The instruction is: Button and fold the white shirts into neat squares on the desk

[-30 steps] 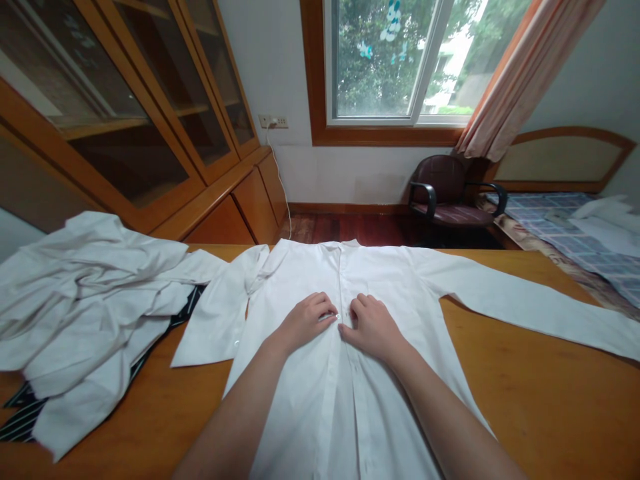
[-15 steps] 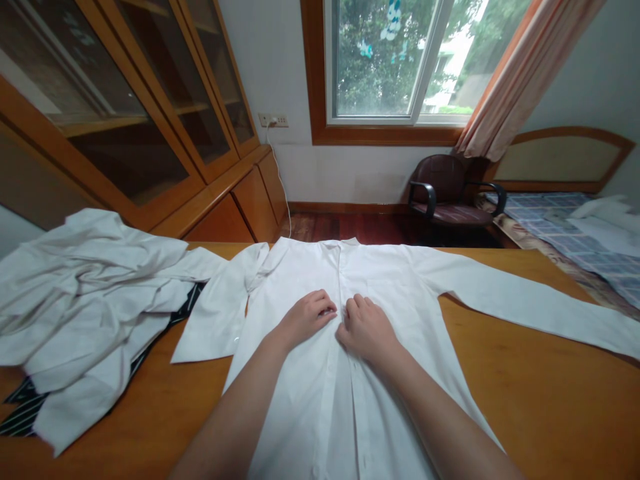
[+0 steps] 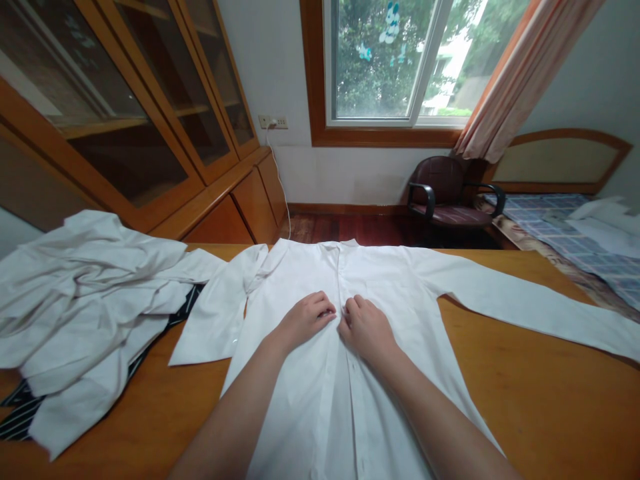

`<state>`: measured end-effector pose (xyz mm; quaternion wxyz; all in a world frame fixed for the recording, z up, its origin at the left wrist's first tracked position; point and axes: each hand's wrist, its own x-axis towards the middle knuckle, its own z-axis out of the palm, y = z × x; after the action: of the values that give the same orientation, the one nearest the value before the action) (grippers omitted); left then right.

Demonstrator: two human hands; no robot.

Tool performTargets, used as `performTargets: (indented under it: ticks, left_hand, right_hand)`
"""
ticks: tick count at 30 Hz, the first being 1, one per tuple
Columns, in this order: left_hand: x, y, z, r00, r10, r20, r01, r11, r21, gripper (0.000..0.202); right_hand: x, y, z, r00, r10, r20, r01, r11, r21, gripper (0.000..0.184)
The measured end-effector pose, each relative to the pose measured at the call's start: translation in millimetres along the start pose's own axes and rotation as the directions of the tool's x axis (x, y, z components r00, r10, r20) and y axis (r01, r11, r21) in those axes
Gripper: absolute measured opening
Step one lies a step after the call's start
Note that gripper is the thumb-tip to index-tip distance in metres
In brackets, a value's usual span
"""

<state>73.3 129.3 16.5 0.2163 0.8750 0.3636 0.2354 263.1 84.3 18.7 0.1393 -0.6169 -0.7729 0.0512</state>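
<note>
A white long-sleeved button-up shirt (image 3: 285, 400) lies front up on the wooden table, collar at the far edge. Its upper front is closed, while the lower front edges lie slightly apart. My left hand (image 3: 311, 319) rests at the middle of the chest, its curled fingers closed on the front edge. Just across the opening, my right hand (image 3: 367, 328) pinches the other front edge, the button strip. The fingertips of both hands nearly meet, and any button between them is hidden. One sleeve stretches out to the right; the other lies bent at the left.
A heap of crumpled white clothing (image 3: 100, 280) lies on the table's left side, with a black striped cloth (image 3: 20, 417) under it. The wooden table (image 3: 540, 400) extends right. Beyond stand a glass-door cabinet (image 3: 215, 160), an office chair (image 3: 445, 193) and a bed (image 3: 590, 227).
Both hands stay at the same place on the shirt front. The fingers of my right hand have shifted very slightly; the shirt lies as before.
</note>
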Motion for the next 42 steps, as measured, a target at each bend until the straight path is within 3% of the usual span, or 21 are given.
performTargets:
  ticks: [23, 31, 37, 42]
  left_hand:
    - [0, -4, 2.8, 0.999, 0.05, -0.006, -0.05, 0.998, 0.027, 0.009]
    - [-1, -7, 2.8, 0.998, 0.066, -0.023, -0.066, 0.998, -0.014, 0.008]
    - [-2, -6, 2.5, 0.997, 0.073, -0.019, -0.073, 0.997, 0.002, 0.009]
    - [0, -2, 2.7, 0.996, 0.091, -0.023, -0.09, 0.995, 0.048, 0.011]
  right_hand:
    - [-1, -6, -4, 0.999, 0.041, -0.005, -0.041, 0.999, 0.009, 0.003]
    - [2, 3, -4, 0.992, 0.125, -0.034, -0.11, 0.954, 0.279, 0.012]
    - [0, 9, -4, 0.984, 0.177, -0.013, -0.138, 0.806, 0.575, 0.009]
    - [2, 10, -5, 0.96, 0.278, 0.039, -0.23, 0.699, 0.677, 0.01]
